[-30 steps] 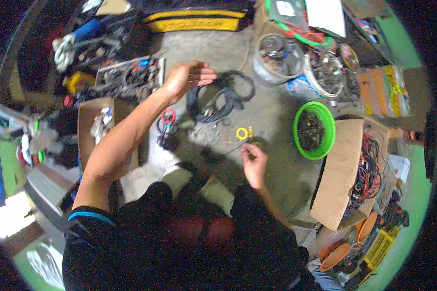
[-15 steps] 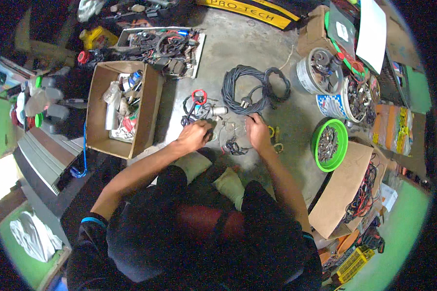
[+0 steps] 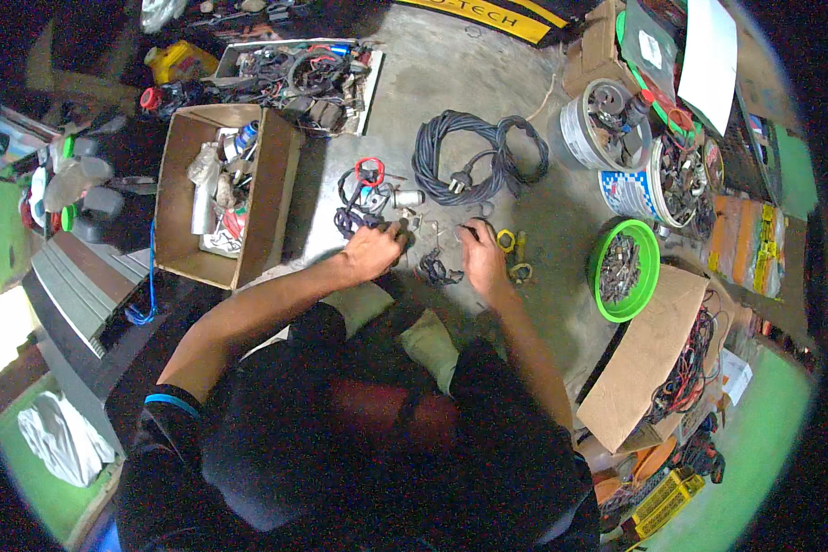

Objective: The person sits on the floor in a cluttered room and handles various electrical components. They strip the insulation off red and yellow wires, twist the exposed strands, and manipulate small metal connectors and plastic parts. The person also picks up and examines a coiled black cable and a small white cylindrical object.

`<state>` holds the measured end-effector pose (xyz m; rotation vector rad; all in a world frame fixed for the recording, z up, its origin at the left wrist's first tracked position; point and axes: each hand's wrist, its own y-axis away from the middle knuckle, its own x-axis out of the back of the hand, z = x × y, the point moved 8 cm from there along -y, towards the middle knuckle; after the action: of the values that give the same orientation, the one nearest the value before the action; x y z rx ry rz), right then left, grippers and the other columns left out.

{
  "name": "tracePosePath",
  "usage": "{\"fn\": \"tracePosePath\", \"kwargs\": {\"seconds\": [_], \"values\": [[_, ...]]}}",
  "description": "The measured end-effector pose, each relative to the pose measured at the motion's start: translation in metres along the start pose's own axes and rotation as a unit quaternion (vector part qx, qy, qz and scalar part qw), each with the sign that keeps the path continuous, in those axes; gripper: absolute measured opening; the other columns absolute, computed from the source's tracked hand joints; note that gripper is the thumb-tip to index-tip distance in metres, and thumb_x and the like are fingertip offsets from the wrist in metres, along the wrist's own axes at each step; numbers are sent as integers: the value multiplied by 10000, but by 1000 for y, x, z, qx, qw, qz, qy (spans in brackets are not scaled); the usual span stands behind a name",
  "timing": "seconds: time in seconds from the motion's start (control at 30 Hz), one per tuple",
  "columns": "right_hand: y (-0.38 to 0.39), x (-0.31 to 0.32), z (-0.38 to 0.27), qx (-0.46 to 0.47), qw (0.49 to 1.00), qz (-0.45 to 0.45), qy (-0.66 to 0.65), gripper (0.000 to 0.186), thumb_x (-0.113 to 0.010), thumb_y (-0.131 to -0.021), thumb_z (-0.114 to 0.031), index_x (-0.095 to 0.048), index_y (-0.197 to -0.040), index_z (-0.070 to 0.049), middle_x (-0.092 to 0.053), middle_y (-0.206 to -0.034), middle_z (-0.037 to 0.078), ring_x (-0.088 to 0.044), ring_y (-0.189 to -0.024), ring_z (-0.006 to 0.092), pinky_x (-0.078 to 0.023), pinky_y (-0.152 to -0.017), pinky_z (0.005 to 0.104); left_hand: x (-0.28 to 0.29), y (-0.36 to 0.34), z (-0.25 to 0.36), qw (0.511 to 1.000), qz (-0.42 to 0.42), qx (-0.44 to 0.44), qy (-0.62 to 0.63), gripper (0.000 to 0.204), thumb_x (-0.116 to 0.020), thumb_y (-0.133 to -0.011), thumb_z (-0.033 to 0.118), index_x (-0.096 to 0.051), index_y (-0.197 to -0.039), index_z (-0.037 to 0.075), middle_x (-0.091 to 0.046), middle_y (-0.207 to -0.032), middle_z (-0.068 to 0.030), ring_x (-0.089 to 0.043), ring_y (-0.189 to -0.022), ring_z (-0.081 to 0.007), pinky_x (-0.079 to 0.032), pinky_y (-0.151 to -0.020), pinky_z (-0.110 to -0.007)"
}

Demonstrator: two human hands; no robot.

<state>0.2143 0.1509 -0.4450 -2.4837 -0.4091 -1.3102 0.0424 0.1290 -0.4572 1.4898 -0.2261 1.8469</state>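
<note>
Along the floor's left side stands an open carton (image 3: pixel 278 184) holding mixed parts. Beyond it lies a tray (image 3: pixel 373 87) heaped with parts. Next comes a metal cylinder (image 3: pixel 408 198), lying on its side. Nearer the wearer, the left hand (image 3: pixel 375 252) is low over the floor, fingers curled; whether it grips anything cannot be told. The two hands are apart, with small parts (image 3: pixel 414 223) and a wire bundle (image 3: pixel 440 270) on the floor between them. A cable coil (image 3: pixel 426 166) lies beyond. The right hand (image 3: pixel 481 256) has its thumb and fingers drawn together; any contents are indiscernible. Just right of it lies a yellow ring (image 3: pixel 511 241). Farther right stands a green bowl (image 3: pixel 650 271) of metal pieces.
</note>
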Motion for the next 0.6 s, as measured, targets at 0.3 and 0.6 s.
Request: {"fn": "tracePosePath", "kwargs": {"seconds": [0.3, 0.6], "values": [[-3, -3, 10, -36, 999, -31, 15, 137, -622, -795, -67, -632, -930, -49, -548, -968, 119, -568, -876, 349, -479, -746, 434, 25, -13, 3, 994, -7, 62, 89, 446, -673, -688, 167, -567, -1068, -41, -523, -1127, -250, -642, -745, -408, -535, -639, -489], [-4, -8, 5, -21, 997, -52, 48, 111, -638, -792, -63, -624, -901, -48, -548, -950, 116, -557, -919, 327, -480, -739, 418, 14, -29, -1, 993, 77, 7, 86, 340, -614, -746, 102, -580, -1068, 2, -587, -1052, -211, -653, -771, -372, -536, -620, -463]]}}
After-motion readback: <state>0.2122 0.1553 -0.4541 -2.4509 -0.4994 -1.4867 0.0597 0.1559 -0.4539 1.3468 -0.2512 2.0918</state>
